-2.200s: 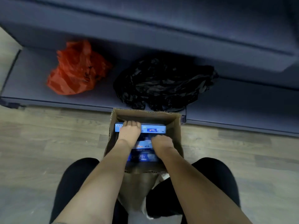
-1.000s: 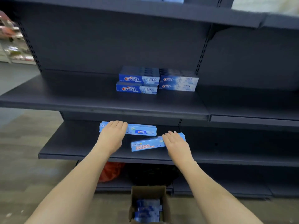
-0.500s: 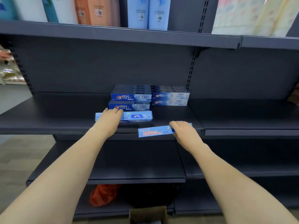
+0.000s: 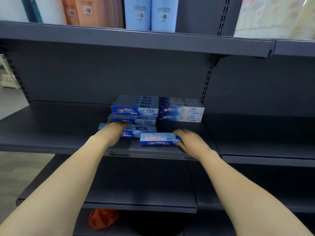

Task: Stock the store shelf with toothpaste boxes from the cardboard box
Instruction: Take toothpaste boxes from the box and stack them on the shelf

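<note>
**Two toothpaste boxes at the middle shelf**

I see both of my hands reaching over the dark middle shelf (image 4: 59, 132), each with a toothpaste box. My left hand (image 4: 113, 132) lies on top of the left box (image 4: 139, 131), fingers laid close together over its upper face and pointing toward the back panel; the box lies flat on the shelf, just in front of the left stack (image 4: 135, 109) of blue toothpaste boxes, and seems to touch the bottom box of that stack. My right hand (image 4: 191, 142) grips the right box (image 4: 158, 139) at its right end, fingers curled over the top and the thumb below, though blur keeps me from telling the fingers apart. That box lies near the front lip of the shelf, slightly tilted, in front of the right stack (image 4: 181, 109) and well short of it. I cannot tell whether it rests on the shelf or hangs just above it.

On the upper shelf (image 4: 136, 41) stand pale blue packs (image 4: 150, 13) and orange packs (image 4: 92, 11). At the bottom, an orange bag (image 4: 102, 218) lies on the lowest shelf.
</note>
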Motion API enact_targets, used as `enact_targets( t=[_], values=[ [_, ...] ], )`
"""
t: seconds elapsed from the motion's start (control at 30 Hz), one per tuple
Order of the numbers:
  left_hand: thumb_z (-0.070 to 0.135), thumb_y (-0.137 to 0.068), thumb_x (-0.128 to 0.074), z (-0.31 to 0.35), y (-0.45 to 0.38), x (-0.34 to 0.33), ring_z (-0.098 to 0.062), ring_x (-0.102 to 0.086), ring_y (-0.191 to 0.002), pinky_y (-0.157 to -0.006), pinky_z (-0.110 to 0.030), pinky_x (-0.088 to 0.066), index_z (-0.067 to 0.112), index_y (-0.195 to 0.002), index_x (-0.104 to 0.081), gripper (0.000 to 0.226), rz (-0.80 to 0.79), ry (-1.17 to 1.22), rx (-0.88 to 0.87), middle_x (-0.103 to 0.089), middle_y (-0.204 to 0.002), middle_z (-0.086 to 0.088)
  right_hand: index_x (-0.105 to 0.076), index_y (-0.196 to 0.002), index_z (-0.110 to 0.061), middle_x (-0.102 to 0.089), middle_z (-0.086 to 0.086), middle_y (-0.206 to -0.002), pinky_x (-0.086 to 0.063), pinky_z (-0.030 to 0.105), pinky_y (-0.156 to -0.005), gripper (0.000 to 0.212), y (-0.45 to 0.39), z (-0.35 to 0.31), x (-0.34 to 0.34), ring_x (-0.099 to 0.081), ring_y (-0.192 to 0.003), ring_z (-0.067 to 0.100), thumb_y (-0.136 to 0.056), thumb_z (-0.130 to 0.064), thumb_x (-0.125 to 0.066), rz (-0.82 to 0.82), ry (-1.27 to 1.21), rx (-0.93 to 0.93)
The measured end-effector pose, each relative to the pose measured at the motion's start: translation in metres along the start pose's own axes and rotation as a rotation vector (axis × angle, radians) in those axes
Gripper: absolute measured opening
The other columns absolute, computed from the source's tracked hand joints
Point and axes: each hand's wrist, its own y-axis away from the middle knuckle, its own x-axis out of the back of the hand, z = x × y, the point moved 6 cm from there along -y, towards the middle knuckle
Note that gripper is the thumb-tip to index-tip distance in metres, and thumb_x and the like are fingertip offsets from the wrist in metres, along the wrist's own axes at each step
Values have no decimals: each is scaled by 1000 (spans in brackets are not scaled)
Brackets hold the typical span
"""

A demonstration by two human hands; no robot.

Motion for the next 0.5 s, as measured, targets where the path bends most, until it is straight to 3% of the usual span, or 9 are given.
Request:
enact_targets(
  t=[0.13, 0.37, 0.5],
  values=[
    [4, -98, -38, -2, -3, -10, -24, -24, -140, -115, -33, -18, 17, -149, -22, 55, -36, -18, 15, -26, -153, -5, -38, -142, -18, -47, 8, -140, -42, 35, -100, 52, -13, 7, 0, -47, -124, 25, -94, -29, -55, -116, -42, -25],
    [6, -99, -37, -6, -5, -22, -25, -22, -142, -115, -29, -17, 13, -151, -12, 57, -68, -20, -26, -17, -156, -8, -34, -145, -20, -45, 6, -144, -42, 34, -100, 57, -21, 6, 2, -45, -128, 25, -93, -28, -56, -224, -29, -84],
    [16, -102, -34, -6, -6, -16, -23, -9, -145, -117, -32, -9, 12, -151, -8, 56, -70, -20, -68, -7, -158, -7, -27, -148, -25, -32, 0, -153, -32, 32, -111, 61, -24, 10, 9, -32, -138, 21, -95, -47, -46, -298, -66, -184]
  ],
)
